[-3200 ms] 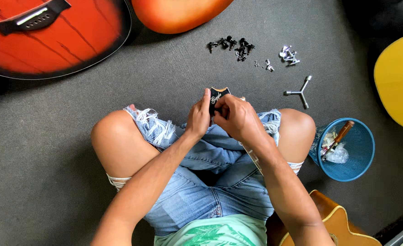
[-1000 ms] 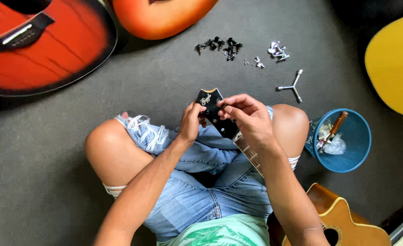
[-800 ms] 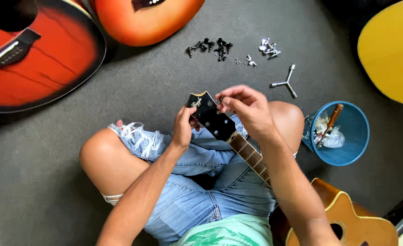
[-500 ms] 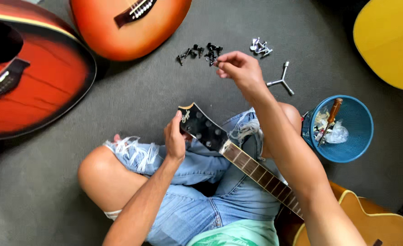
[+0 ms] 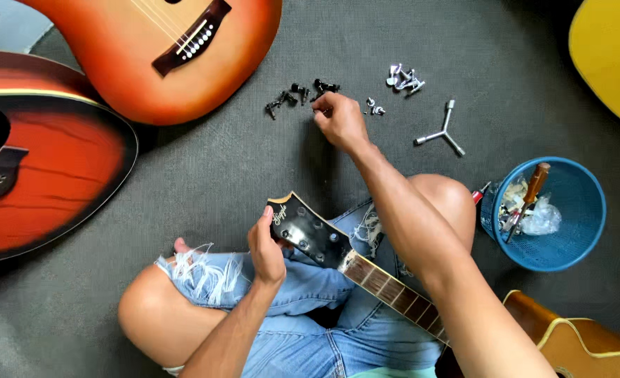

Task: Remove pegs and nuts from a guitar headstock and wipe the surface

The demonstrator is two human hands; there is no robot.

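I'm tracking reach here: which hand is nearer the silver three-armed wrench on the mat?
The right hand. It is at the small black parts, left of the wrench in the picture. The left hand holds the black headstock, farther away.

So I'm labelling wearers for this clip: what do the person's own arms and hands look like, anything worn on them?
Both forearms are bare, with no sleeves in view. The left hand and right hand wear no gloves, and no rings, watch or wristband can be seen.
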